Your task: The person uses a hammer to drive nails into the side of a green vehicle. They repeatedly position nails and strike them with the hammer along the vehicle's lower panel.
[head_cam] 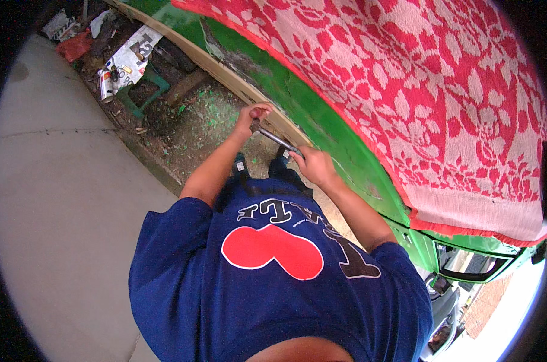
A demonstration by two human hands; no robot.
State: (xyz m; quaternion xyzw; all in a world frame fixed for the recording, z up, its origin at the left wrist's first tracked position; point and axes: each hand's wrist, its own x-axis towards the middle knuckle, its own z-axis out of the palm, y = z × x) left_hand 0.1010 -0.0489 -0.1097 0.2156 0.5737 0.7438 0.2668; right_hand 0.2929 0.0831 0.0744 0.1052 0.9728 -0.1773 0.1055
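Note:
My right hand (pixel 316 166) grips the dark end of a hammer's metal handle (pixel 275 136). The hammer head (pixel 255 126) is right beside my left hand (pixel 247 121), partly over it. My left fingers curl around a small tool with a rounded, reddish-brown end (pixel 256 112); the rest of it is hidden. That hand is at a tan strip (pixel 237 88) along the outer edge of a green vehicle body (pixel 287 92). The green paint by the strip is chipped, with bare grey patches (pixel 246 62). A red and pink floral towel (pixel 391 90) drapes over the body.
A green plastic stool (pixel 149 92) bears a printed white sheet (pixel 135 54) with small items. A spray can (pixel 106 86) lies at its edge. Green paint chips (pixel 210 111) litter the dirt below the strip. Concrete paving (pixel 65 181) lies left; a vehicle window frame (pixel 472 269) is at lower right.

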